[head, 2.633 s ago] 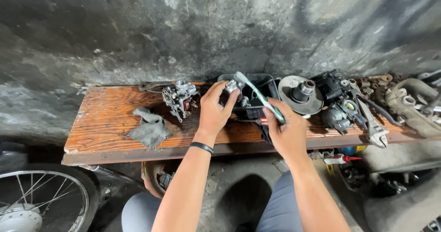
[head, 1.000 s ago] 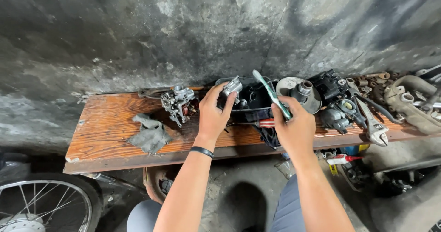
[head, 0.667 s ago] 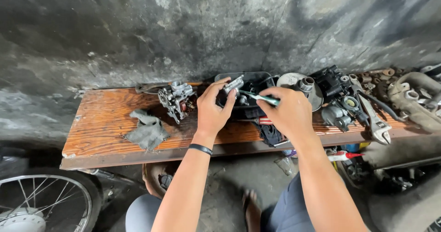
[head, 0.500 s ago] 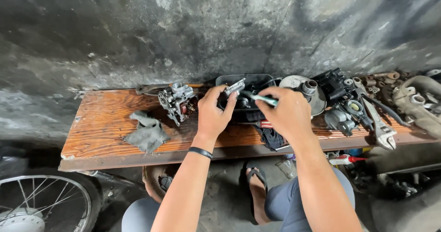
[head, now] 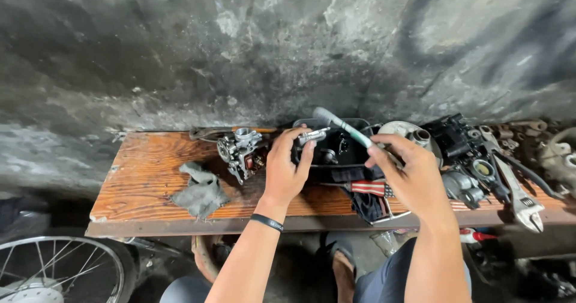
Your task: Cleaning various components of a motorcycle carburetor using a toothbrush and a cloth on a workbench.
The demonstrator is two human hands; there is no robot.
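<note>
Two hands, one small part: keep the brush tip on it

Both hands are full. My left hand [head: 287, 174] pinches a small silvery metal fitting [head: 312, 137] at its fingertips, above the black plastic tray [head: 336, 153]. My right hand [head: 411, 177] grips a slim green-handled brush [head: 345, 127], angled up-left of it. I'd brace the wrists and stroke gently, so debris drops into the tray

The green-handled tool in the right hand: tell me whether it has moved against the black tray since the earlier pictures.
Yes. The green-handled tool earlier lay level, tip towards the small metal part; now it tilts up-left over the black tray, held by the right hand.
</note>
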